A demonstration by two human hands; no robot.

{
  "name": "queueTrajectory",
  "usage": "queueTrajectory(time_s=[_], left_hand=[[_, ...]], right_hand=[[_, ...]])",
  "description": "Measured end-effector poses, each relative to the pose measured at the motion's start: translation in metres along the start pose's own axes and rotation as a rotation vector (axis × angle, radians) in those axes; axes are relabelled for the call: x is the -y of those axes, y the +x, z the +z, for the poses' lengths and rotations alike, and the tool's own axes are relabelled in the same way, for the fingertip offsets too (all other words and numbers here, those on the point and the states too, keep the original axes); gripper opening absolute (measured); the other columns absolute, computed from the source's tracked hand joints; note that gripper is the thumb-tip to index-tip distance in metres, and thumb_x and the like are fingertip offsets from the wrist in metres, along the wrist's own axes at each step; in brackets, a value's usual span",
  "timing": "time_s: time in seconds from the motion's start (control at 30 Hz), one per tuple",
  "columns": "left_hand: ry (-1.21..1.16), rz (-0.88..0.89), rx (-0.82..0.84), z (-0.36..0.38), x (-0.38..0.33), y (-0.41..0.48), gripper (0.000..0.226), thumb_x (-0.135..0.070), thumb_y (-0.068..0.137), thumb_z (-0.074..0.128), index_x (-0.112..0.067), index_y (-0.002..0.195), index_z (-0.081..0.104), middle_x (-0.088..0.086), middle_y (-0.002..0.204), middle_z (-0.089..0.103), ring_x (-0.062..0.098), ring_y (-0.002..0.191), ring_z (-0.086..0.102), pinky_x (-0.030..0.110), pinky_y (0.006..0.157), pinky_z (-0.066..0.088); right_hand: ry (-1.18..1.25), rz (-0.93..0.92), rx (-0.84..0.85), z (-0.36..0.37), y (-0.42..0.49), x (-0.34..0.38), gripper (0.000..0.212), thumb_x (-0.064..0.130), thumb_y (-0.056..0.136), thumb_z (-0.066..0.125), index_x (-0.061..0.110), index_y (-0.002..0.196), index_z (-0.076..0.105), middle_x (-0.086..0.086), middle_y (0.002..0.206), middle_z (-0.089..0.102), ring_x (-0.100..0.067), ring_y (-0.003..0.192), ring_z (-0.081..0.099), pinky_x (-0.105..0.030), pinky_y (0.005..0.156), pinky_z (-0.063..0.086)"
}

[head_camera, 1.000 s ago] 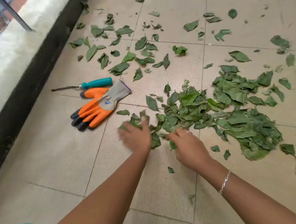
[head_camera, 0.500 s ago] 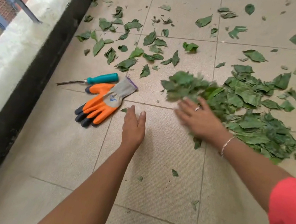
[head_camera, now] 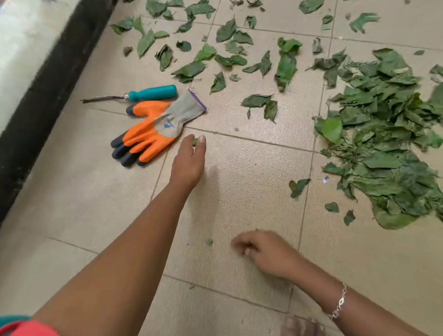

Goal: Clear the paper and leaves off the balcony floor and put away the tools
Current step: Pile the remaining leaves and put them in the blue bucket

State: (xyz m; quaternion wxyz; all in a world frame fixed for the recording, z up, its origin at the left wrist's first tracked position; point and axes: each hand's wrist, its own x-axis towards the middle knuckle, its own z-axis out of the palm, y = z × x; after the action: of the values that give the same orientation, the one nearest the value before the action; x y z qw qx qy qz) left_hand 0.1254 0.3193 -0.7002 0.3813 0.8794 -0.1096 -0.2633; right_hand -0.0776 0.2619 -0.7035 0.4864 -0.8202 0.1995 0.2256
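Resting by glove [head_camera: 155, 128], L hand [head_camera: 189, 160] flat w/ straight fingers [head_camera: 202, 144]; R hand [head_camera: 264, 253] curled, can't tell if holding

Leaves on the tiled floor [head_camera: 239, 198] as I view them: a dense green leaf pile [head_camera: 382, 138] at right, loose leaves [head_camera: 193, 71] scattered flat at left — teal-handled tool [head_camera: 151, 93] lying just beside an orange-and-grey work glove [head_camera: 152, 130].

The right hand [head_camera: 265, 254] has drawn back from the leaf pile [head_camera: 387, 139], fingers curled.
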Motion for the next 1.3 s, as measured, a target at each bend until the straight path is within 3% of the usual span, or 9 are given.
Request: queueTrajectory(time_s=[0.13, 0.27, 0.37, 0.53, 0.6, 0.83, 1.0, 1.17, 1.3], left_hand=[[-0.028, -0.001, 0.016, 0.002, 0.002, -0.003, 0.051, -0.039, 0.1, 0.031, -0.006, 0.139, 0.038, 0.013, 0.143, 0.042, 0.028, 0.133, 0.037, 0.04, 0.112, 0.027], [-0.004, 0.004, 0.05, 0.0, -0.001, -0.004, 0.051, -0.038, 0.101, 0.031, -0.008, 0.143, 0.033, 0.009, 0.148, 0.037, 0.024, 0.136, 0.034, 0.033, 0.11, 0.025], [0.031, 0.003, 0.072, -0.005, 0.001, -0.001, 0.048, -0.033, 0.1, 0.037, -0.009, 0.142, 0.033, 0.008, 0.145, 0.039, 0.024, 0.133, 0.037, 0.032, 0.106, 0.029], [0.169, 0.046, 0.135, -0.004, 0.009, 0.004, 0.044, -0.024, 0.097, 0.047, -0.009, 0.137, 0.035, 0.012, 0.139, 0.043, 0.028, 0.126, 0.043, 0.036, 0.101, 0.035], [0.208, 0.078, 0.158, 0.001, 0.008, 0.005, 0.046, -0.022, 0.096, 0.048, -0.008, 0.137, 0.033, 0.013, 0.147, 0.034, 0.028, 0.132, 0.035, 0.039, 0.104, 0.033], [0.226, 0.284, 0.428, 0.045, -0.028, -0.029, 0.048, -0.025, 0.097, 0.047, -0.018, 0.143, 0.031, 0.007, 0.145, 0.04, 0.023, 0.131, 0.04, 0.024, 0.095, 0.028], [0.157, 0.289, 0.384, 0.052, -0.034, -0.028, 0.051, -0.022, 0.097, 0.046, -0.02, 0.145, 0.031, 0.01, 0.146, 0.041, 0.023, 0.136, 0.037, 0.03, 0.105, 0.031], [0.248, 0.268, 0.372, 0.051, -0.033, -0.028, 0.052, -0.017, 0.096, 0.048, -0.019, 0.145, 0.03, 0.01, 0.145, 0.042, 0.025, 0.134, 0.039, 0.031, 0.104, 0.033], [0.323, 0.293, 0.382, 0.055, -0.042, -0.03, 0.048, -0.014, 0.095, 0.048, -0.018, 0.142, 0.035, 0.011, 0.139, 0.048, 0.027, 0.126, 0.046, 0.03, 0.098, 0.037]], right_hand=[[0.108, 0.084, -0.791, -0.047, 0.007, -0.018, 0.045, -0.005, 0.09, 0.044, 0.019, 0.126, 0.053, 0.004, 0.123, 0.054, -0.013, 0.116, 0.049, -0.019, 0.092, 0.039], [0.295, -0.079, -0.06, 0.007, 0.016, 0.031, 0.04, -0.005, 0.091, 0.045, 0.015, 0.124, 0.054, 0.002, 0.115, 0.056, 0.0, 0.095, 0.052, -0.005, 0.075, 0.041], [0.292, -0.14, 0.299, 0.055, 0.022, 0.041, 0.049, -0.01, 0.088, 0.041, 0.008, 0.133, 0.046, -0.008, 0.127, 0.052, -0.014, 0.114, 0.052, -0.02, 0.094, 0.042], [0.551, -0.005, -0.544, -0.039, 0.028, 0.003, 0.049, -0.003, 0.091, 0.043, 0.028, 0.129, 0.046, 0.005, 0.131, 0.049, -0.022, 0.118, 0.051, -0.03, 0.084, 0.054], [0.487, -0.033, -0.621, -0.073, 0.013, -0.015, 0.05, -0.009, 0.088, 0.043, 0.027, 0.122, 0.049, 0.008, 0.127, 0.049, -0.015, 0.114, 0.051, -0.024, 0.081, 0.051], [0.175, 0.097, 0.473, -0.011, -0.045, -0.044, 0.033, -0.007, 0.088, 0.042, 0.01, 0.101, 0.067, -0.011, 0.096, 0.07, -0.02, 0.088, 0.066, -0.03, 0.08, 0.053], [0.333, 0.131, -0.581, -0.075, -0.021, -0.05, 0.04, -0.006, 0.088, 0.044, 0.023, 0.11, 0.059, 0.009, 0.108, 0.061, -0.011, 0.1, 0.058, -0.014, 0.073, 0.044], [0.365, 0.119, -0.069, -0.097, 0.009, -0.04, 0.034, -0.013, 0.085, 0.045, 0.012, 0.096, 0.064, -0.009, 0.1, 0.066, -0.028, 0.094, 0.062, -0.034, 0.074, 0.05], [0.363, 0.138, -0.66, -0.135, 0.016, -0.046, 0.04, -0.011, 0.086, 0.043, 0.013, 0.115, 0.058, 0.001, 0.109, 0.06, -0.02, 0.091, 0.058, -0.031, 0.074, 0.053]])
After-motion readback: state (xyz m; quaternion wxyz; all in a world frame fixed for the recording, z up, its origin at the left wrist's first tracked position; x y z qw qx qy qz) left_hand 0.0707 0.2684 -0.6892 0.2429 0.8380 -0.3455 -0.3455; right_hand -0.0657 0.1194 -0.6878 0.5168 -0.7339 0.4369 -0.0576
